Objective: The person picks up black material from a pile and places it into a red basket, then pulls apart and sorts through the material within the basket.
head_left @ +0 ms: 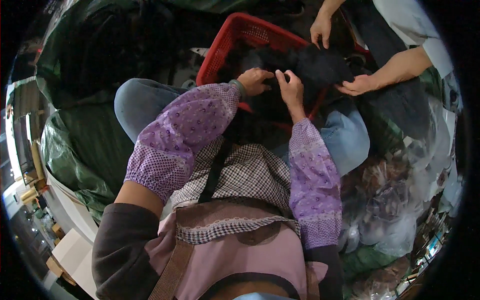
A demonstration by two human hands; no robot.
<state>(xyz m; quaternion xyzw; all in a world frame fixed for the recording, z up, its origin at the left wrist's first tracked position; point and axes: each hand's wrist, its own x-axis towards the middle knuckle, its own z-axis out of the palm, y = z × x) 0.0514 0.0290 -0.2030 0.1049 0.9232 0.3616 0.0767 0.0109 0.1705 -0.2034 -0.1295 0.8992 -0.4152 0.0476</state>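
A red plastic basket (226, 44) rests on my lap, filled with black fuzzy fabric (310, 62). My left hand (254, 81) and my right hand (291, 90) sit close together on the near part of that black fabric, fingers pinching it. Both my forearms wear purple patterned sleeve covers (190, 135). Across from me another person's two hands (321, 29) (356, 85) hold the far and right side of the same black fabric.
Large dark green plastic sacks (80, 140) stand at my left. Clear plastic bags (395, 200) with brownish contents pile up at my right. I wear a checked apron and blue jeans (140, 100). Boxes and shelving show at the far left rim.
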